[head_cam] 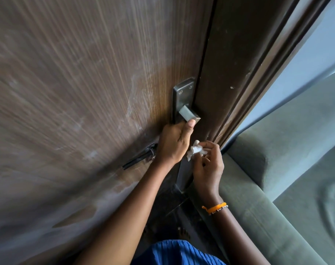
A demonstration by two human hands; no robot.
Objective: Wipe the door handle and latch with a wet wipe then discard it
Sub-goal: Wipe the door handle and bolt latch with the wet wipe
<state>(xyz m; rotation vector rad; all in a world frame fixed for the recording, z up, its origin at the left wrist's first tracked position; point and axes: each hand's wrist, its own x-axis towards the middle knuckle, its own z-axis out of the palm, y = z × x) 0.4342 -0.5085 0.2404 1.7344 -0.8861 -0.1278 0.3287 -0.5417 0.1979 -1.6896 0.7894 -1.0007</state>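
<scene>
Left hand (174,142) grips door handle (189,114); right hand (207,165) pinches crumpled wipe (196,150) beside wooden door (86,83).

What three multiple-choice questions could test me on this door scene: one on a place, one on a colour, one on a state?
1. Where is the wet wipe?
A. on the floor
B. in the right hand
C. draped over the handle

2. What colour is the wristband?
A. orange
B. green
C. white

3. What is the left hand doing?
A. hanging free
B. pressing the sofa
C. gripping the door handle

Answers: B, the fingers pinch the crumpled wipe; A, an orange band circles the right wrist; C, the thumb rests on the lever.
</scene>
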